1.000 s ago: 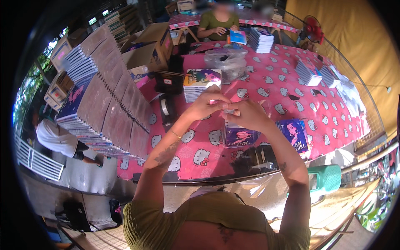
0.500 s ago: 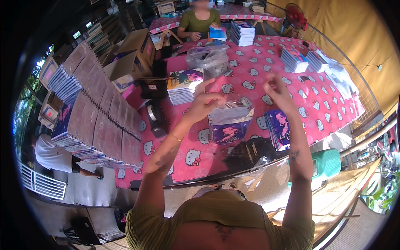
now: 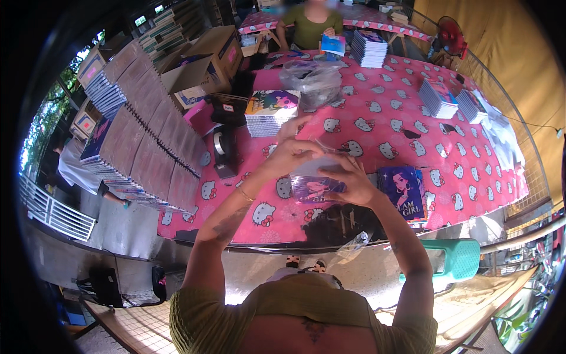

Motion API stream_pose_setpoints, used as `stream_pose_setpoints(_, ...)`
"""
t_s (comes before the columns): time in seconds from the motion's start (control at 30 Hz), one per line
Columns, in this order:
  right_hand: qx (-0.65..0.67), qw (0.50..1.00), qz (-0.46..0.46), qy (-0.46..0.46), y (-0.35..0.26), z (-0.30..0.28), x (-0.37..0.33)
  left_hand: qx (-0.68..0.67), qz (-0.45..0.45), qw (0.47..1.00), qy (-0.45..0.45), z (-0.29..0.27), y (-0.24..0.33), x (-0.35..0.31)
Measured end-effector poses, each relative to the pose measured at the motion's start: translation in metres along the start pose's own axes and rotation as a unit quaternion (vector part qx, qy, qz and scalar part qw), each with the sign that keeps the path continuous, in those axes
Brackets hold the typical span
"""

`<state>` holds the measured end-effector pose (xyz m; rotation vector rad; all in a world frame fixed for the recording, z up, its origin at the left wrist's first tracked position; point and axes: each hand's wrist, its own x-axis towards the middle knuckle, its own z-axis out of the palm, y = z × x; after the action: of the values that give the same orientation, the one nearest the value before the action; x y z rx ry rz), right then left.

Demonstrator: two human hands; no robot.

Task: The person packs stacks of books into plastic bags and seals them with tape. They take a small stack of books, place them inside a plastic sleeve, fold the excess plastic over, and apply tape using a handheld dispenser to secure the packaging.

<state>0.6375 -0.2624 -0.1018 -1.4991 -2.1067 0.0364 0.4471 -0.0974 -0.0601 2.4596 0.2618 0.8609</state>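
Observation:
In front of me a short stack of purple-covered notebooks (image 3: 315,187) stands in a clear plastic bag. My left hand (image 3: 290,151) is at the stack's far left upper edge, its thumb and fingertips closed together at what looks like the bag's film. My right hand (image 3: 355,182) reaches over the stack's right side with spread, bent fingers, touching the bag. Part of the stack is hidden behind it. Beside that hand, at the right, lies a small pile of purple spiral notebooks (image 3: 402,192) with a drawn figure on the cover.
A black tape dispenser (image 3: 224,152) and a notebook stack (image 3: 273,112) stand left of my hands. Tall wrapped notebook stacks (image 3: 147,135) line the table's left edge. Farther back are a crumpled plastic bag (image 3: 311,82) and a seated person (image 3: 311,29). A green stool (image 3: 460,259) stands at right.
My right hand has come down and left from above the loose notebooks onto the bagged stack. The left hand stays at the bag's top. The view has shifted slightly.

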Motion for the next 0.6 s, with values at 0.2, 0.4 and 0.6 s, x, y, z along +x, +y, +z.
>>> stream_pose_setpoints(0.2, -0.010, 1.000, 0.010, -0.024, -0.002, 0.001, -0.004, 0.077, -0.030, 0.994, -0.076, 0.032, -0.008, 0.005)
stream_pose_setpoints(0.4, 0.253, 0.956, 0.137, 0.053, 0.040, -0.002, 0.017, -0.224, -0.063, 0.972, -0.044, -0.008, 0.028, 0.007)
stream_pose_setpoints(0.6, 0.379, 0.908, 0.179, -0.025, 0.079, -0.003, 0.077, 0.123, 0.046, 0.991, 0.002, -0.035, 0.085, 0.026)
